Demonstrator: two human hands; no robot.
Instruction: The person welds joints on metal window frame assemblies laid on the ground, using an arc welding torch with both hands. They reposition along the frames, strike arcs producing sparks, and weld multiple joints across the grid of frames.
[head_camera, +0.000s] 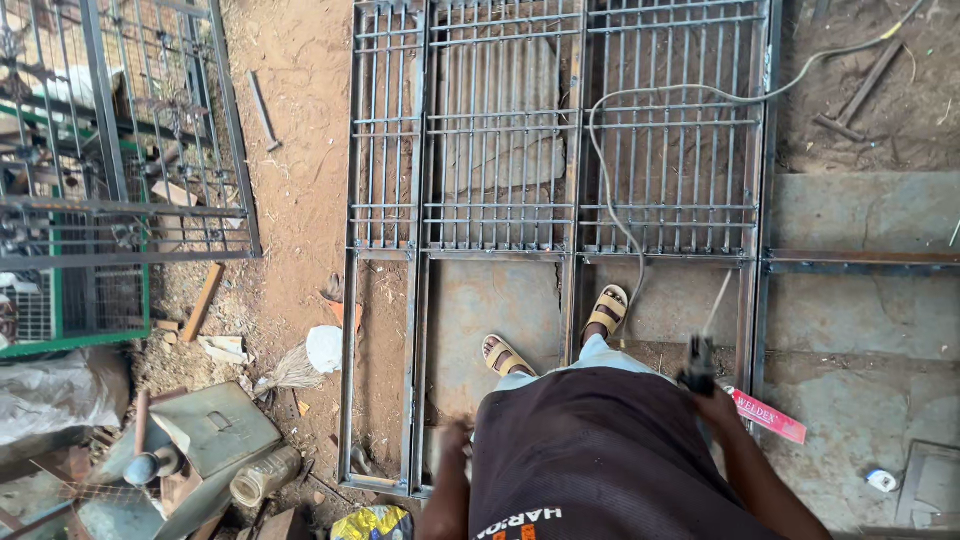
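Person: standing right under the camera at 6 o'clock, in a dark top and pale shorts, with two sandals set on the ground inside the big metal frame.

Gate frame: the biggest thing here. It lies flat on the dirt and stone, from 12 o'clock down to the person's feet. It is grey-brown bare metal with no paint.

Done so far: the top half looks built. Three panels of thin upright bars sit side by side, with cross bars through them.

Left to do: the bottom half, near the feet, is just open squares with no bars in them. So I think the job is about half way.

Second gate: stands at 10 o'clock, with curly bits, beside a green cage.

Cable: a long pale wire loops over the bars from 1 o'clock down toward the right hand.

Right hand: at 4 o'clock, fingers closed tight around a black welding holder. A thin rod sticks up from it, over the frame's right side.

Left hand: at 7 o'clock, low beside the frame's bottom left part. It is blurry, so I cannot tell if the fingers are open or what they hold.

Red packet: lies on the ground just beside the right hand.

Hammer: small, on the dirt at 11 o'clock.
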